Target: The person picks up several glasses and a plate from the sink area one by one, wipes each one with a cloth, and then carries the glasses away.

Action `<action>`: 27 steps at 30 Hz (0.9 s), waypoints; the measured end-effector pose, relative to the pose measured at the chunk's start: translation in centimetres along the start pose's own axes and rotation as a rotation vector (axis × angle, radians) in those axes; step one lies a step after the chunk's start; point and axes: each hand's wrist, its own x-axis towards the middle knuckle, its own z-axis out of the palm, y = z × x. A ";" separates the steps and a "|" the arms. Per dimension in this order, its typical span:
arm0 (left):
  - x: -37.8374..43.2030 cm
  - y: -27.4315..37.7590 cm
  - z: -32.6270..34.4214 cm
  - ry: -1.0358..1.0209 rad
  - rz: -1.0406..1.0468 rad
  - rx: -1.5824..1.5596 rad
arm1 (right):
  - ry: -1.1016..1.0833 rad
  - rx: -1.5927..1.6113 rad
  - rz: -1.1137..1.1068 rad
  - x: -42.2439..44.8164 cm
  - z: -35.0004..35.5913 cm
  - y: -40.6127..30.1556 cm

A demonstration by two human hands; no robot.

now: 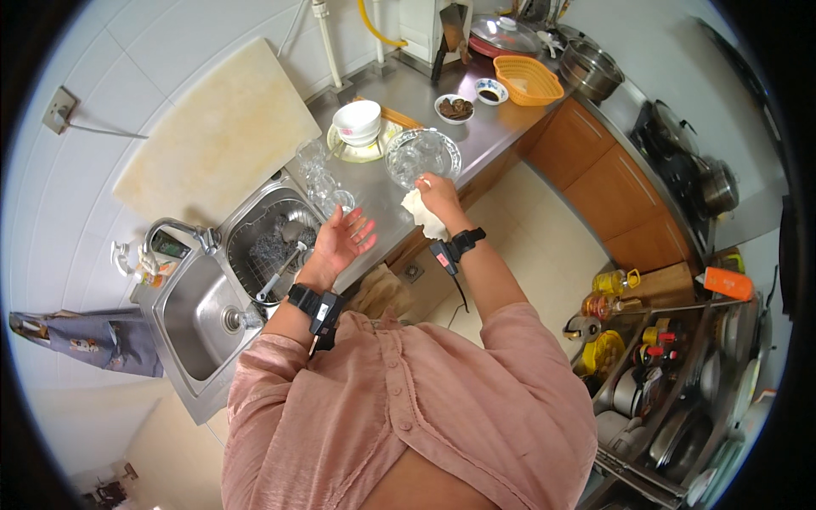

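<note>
My right hand (438, 193) grips a white cloth (424, 215) at the near rim of a patterned glass plate (450, 171). Several clear glasses (417, 156) are grouped on that plate. My left hand (343, 242) is held palm up with its fingers spread and nothing in it, over the counter edge beside the sink. Just beyond it a row of clear glasses (320, 183) stands on the steel counter (373, 182). Behind the glasses, stacked white bowls (357, 121) rest on a plate with a yellow pattern (376, 152).
A double steel sink (191, 319) with a faucet (175, 226) lies to the left; its far basin holds a wire rack, scourers and a brush (280, 271). Farther back are small bowls (454, 109), an orange basket (529, 80) and knives (454, 32). A loaded shelf rack (644, 382) stands at right.
</note>
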 end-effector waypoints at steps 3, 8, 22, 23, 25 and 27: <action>0.2 -0.3 -0.1 0.017 0.009 -0.007 | -0.010 -0.003 -0.023 0.8 0.3 0.9; 0.9 -0.5 -0.7 0.003 0.018 -0.041 | -0.030 -0.052 -0.022 1.8 0.6 1.9; 2.3 -1.6 -0.5 0.075 -0.053 -0.081 | 0.215 -0.007 0.110 2.3 1.0 2.1; 2.2 -1.5 -0.3 0.083 -0.057 -0.080 | 0.213 -0.007 0.112 2.0 1.0 2.2; 1.6 -1.3 -1.1 0.078 -0.056 -0.103 | 0.238 -0.079 0.191 0.1 0.2 -0.2; 1.3 -1.2 -2.0 0.079 -0.054 -0.127 | 0.232 -0.020 0.076 -0.6 0.6 -0.1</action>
